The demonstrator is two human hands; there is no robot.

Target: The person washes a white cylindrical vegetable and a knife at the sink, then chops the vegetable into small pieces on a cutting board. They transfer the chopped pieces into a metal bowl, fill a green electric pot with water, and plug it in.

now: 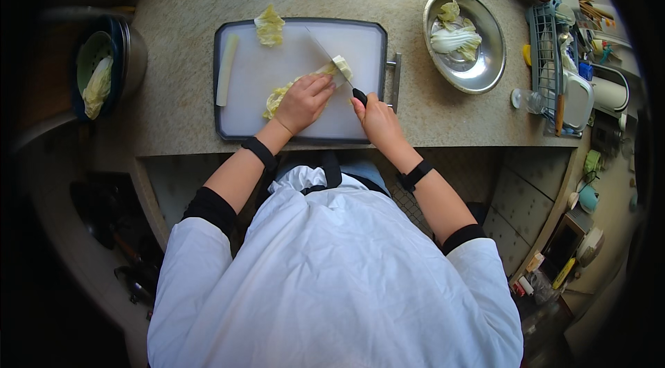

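Note:
My right hand (378, 117) grips the black handle of a kitchen knife (324, 50), whose blade slants up and left across the cutting board. With its fingers curled, my left hand (306, 100) presses napa cabbage leaves (278, 99) onto the white board (260, 74), close to the blade. A pale cut piece of cabbage (341, 66) lies just right of the blade. One loose yellow leaf (269, 26) overlaps the board's far rim. Along the left side rests a long white-green stalk (227, 71), apart from both hands. My left palm hides part of the leaves under it.
A steel bowl (497, 64) with cabbage leaves stands right of the board. At far left, a green colander (85, 56) holding cabbage sits in a dark blue basin (118, 74). A grey dish rack (543, 46) with kitchenware and a glass jar (530, 100) are at the right.

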